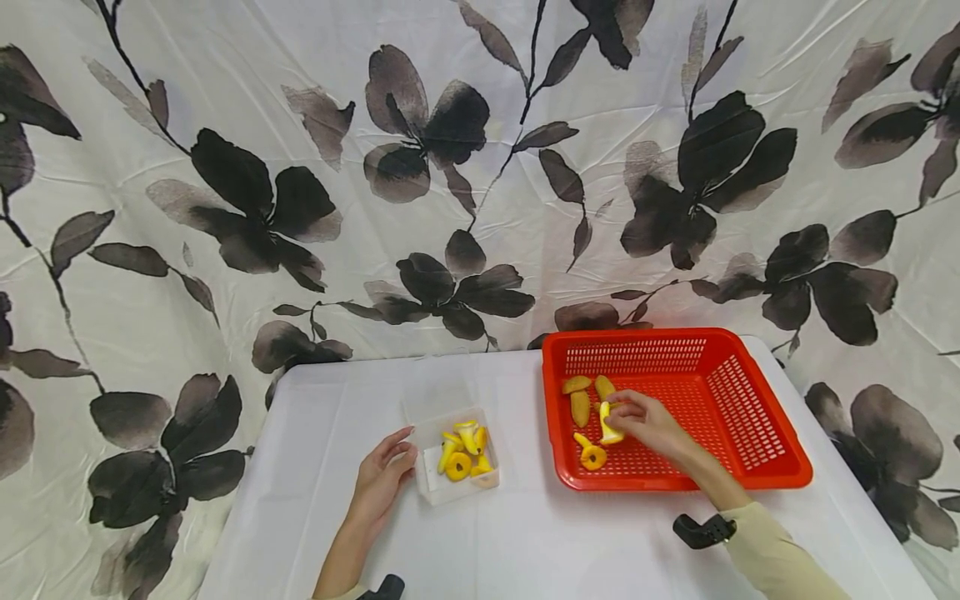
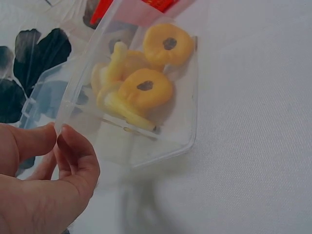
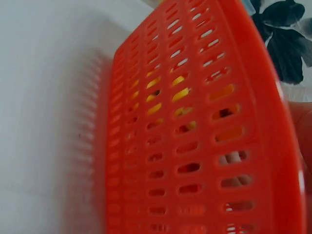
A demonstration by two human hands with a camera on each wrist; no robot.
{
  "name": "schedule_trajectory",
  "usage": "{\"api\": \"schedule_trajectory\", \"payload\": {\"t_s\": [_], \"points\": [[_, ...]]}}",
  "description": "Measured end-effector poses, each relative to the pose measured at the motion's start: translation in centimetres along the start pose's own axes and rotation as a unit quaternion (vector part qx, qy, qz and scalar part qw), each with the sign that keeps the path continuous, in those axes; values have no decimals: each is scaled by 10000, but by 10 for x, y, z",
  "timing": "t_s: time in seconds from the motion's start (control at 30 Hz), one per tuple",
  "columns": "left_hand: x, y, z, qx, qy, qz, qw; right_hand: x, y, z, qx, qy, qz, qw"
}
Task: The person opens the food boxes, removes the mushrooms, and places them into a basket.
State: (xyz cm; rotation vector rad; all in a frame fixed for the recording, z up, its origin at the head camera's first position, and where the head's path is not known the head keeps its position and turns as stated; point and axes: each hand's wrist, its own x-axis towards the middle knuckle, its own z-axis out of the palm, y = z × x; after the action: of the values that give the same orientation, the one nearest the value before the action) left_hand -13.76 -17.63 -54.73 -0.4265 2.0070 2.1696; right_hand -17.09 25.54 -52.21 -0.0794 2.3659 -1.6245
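Observation:
My left hand is at the left side of a clear plastic box; in the left wrist view its thumb and index finger pinch the box's rim. Inside lie several yellow trumpet-shaped mushrooms, some showing a dark hole in the cap. Over the red perforated basket, my right hand holds another yellow mushroom by its fingertips. One more yellow mushroom lies in the basket near that hand. The basket's wall mostly hides the right hand in the right wrist view.
Several brownish-yellow oblong pieces lie at the basket's left end. Behind the box, its clear lid is folded back on the white table. A flower-printed cloth hangs behind the table.

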Motion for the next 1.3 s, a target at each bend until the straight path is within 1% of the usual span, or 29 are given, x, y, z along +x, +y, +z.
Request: {"api": "schedule_trajectory", "payload": {"t_s": [0.13,0.3,0.4,0.6,0.67,0.8,0.9,1.0,1.13,1.3], "points": [[-1,0,0,11,-20,-8,10000,-3,8,-3,-299,-134,-19,9995],[-1,0,0,10,9,-28,10000,-4,16,-2,-677,-104,75,9976],[-2,0,0,-2,2,-15,10000,-4,16,0,-897,-108,54,9959],[0,-3,1,4,20,18,10000,-1,18,5,-1311,-6,283,9910],[1,-3,1,27,37,30,10000,0,18,5,-1441,19,255,9892],[0,-4,0,81,45,106,9999,1,15,6,-1609,144,-2,9869],[0,-4,0,93,41,137,9999,1,10,7,-1608,327,-201,9862],[0,-3,0,91,77,110,9999,3,2,9,-1547,493,-292,9863],[-1,-2,0,146,116,34,9998,7,-13,13,-1584,594,-431,9846],[0,-3,0,180,94,-1,9998,13,-35,22,-1611,677,-722,9820]]}}
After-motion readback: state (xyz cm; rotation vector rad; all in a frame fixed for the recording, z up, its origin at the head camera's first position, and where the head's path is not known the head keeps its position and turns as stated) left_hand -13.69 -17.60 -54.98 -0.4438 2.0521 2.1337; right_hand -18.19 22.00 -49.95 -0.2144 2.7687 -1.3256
